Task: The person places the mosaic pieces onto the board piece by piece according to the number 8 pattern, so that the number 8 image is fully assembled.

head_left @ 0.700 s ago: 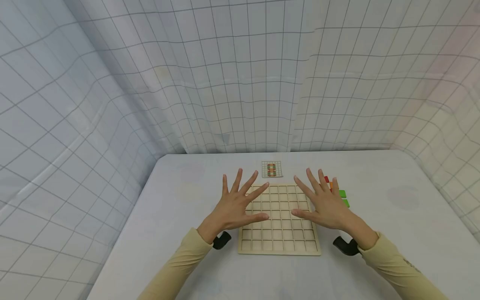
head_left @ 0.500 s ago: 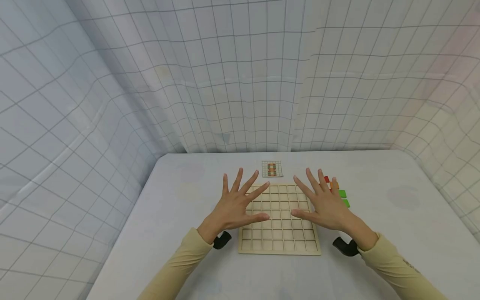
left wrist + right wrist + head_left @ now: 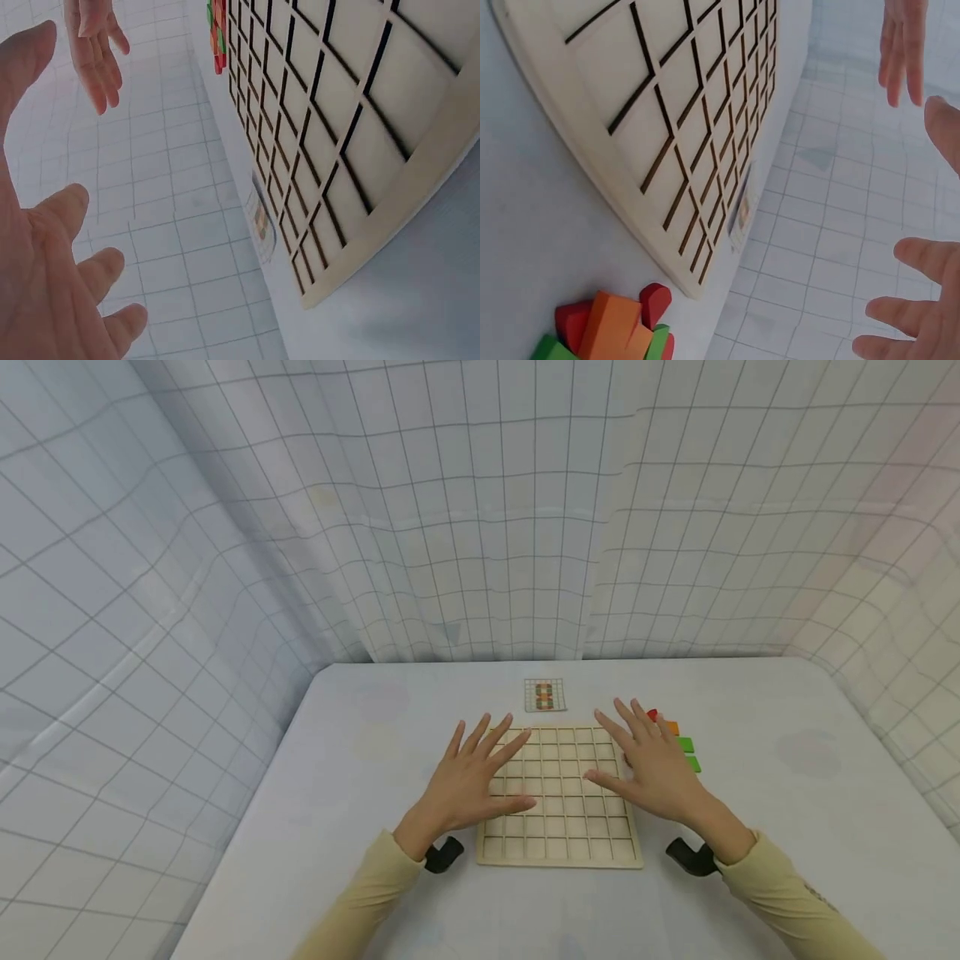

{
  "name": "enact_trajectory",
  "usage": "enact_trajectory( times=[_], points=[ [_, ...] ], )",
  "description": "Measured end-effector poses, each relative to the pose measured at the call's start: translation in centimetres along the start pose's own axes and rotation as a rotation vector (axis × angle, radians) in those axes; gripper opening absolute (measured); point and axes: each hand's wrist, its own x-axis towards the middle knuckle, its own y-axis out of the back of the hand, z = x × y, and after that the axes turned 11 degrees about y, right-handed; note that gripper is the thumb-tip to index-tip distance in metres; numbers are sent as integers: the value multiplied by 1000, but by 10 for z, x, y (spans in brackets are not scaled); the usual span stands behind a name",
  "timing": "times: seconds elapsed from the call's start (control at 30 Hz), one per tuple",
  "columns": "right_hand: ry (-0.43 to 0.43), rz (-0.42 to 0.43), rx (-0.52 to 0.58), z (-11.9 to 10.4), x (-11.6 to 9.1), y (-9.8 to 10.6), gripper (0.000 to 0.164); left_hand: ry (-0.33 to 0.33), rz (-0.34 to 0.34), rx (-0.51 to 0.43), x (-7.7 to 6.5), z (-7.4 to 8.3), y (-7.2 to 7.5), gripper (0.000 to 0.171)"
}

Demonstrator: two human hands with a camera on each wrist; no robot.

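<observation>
Both hands hover above a pale wooden grid board (image 3: 557,827) on the white table. My left hand (image 3: 461,785) is spread over the board's left side and holds nothing. Over the right side hangs my right hand (image 3: 656,777), its fingers spread and likewise holding nothing. Partly hidden behind the right fingers lie coloured blocks; a green block (image 3: 684,744) and an orange block (image 3: 672,727) show in the head view. In the right wrist view a red block (image 3: 655,303) and an orange block (image 3: 609,328) lie beside the board's corner. The board's visible cells hold no pieces.
Behind the board lies a small card (image 3: 544,695) printed with a grid and a coloured pattern. White grid-patterned curtains (image 3: 480,527) close off the back and both sides. A black curved piece (image 3: 444,855) sits at the left wrist, another (image 3: 692,857) at the right wrist.
The left hand has dropped slightly and its fingers have drawn a little closer together. The right hand's fingers have also come closer together. The board and card look the same.
</observation>
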Motion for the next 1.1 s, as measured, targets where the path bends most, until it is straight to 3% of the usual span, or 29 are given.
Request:
enact_trajectory(
  times=[0.27,0.47,0.67,0.83,1.1],
  points=[
    [54,273,22,21,-8,-11,62,127,-140,-205,-31,-8,-31,101],
    [-10,328,64,42,-16,-19,48,155,-226,-343,-47,-12,-45,101],
    [-101,280,98,52,-21,-22,37,164,-243,-329,-53,-18,-54,105],
    [-163,177,139,55,-21,-22,29,160,-229,-314,-55,-21,-58,111],
    [-176,47,182,63,-20,-26,22,159,-177,-264,-58,-22,-63,111]
  ],
)
